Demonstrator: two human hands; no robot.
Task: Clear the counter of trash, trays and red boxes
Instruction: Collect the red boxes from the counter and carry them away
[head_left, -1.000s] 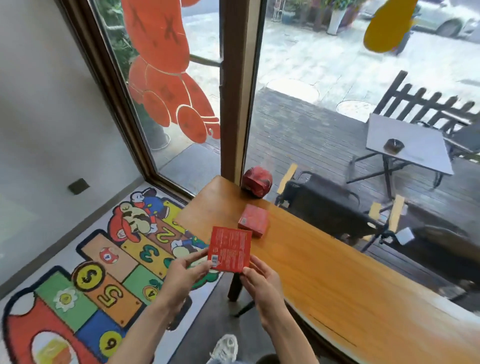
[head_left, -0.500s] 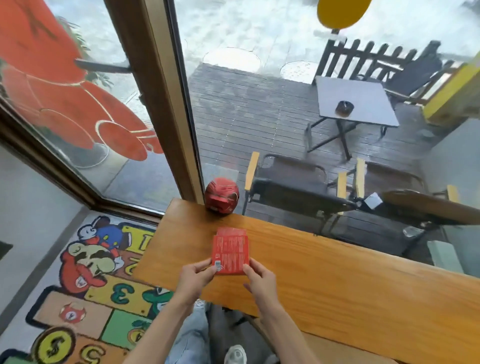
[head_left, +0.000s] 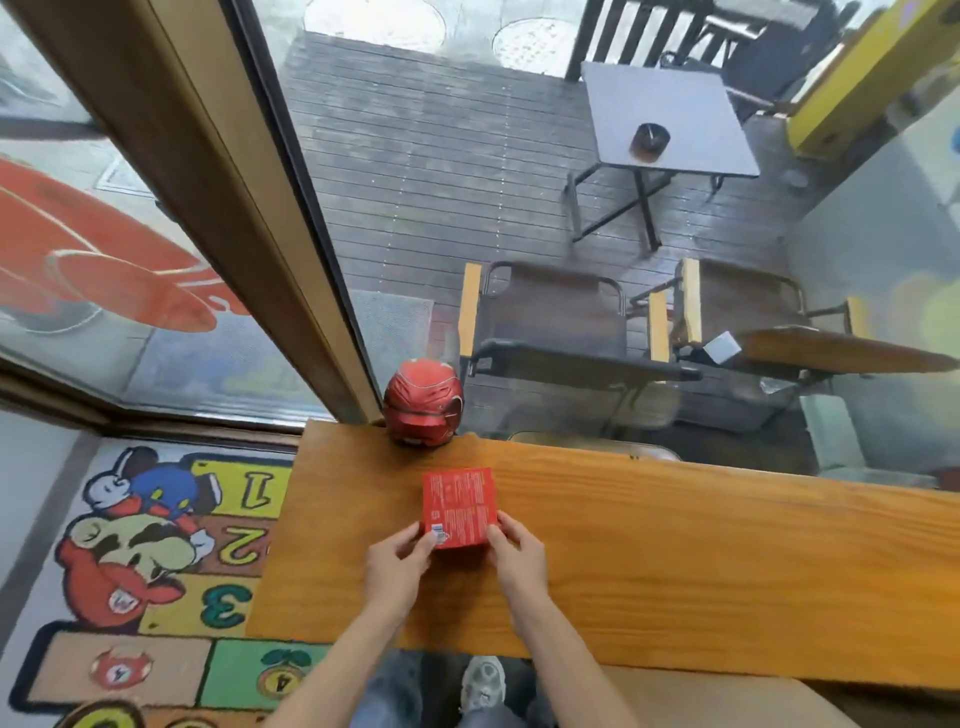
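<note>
The left hand (head_left: 397, 561) pinches the near left corner of the red box (head_left: 458, 507); a second ago that box was lifted clear beside a second red box lying on the counter (head_left: 727, 561), and now it sits directly over that spot, the second box hidden, apparently stacked beneath; the right hand (head_left: 519, 558) grips the near right edge; by my judgement both can be carried off together.

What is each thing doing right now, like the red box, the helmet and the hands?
red box: held over the wooden counter, printed side up
left hand: fingers pinch the box's near left corner
right hand: fingers grip the box's near right edge
red helmet: resting at the counter's far edge by the window
wooden counter: bare beyond these
</note>
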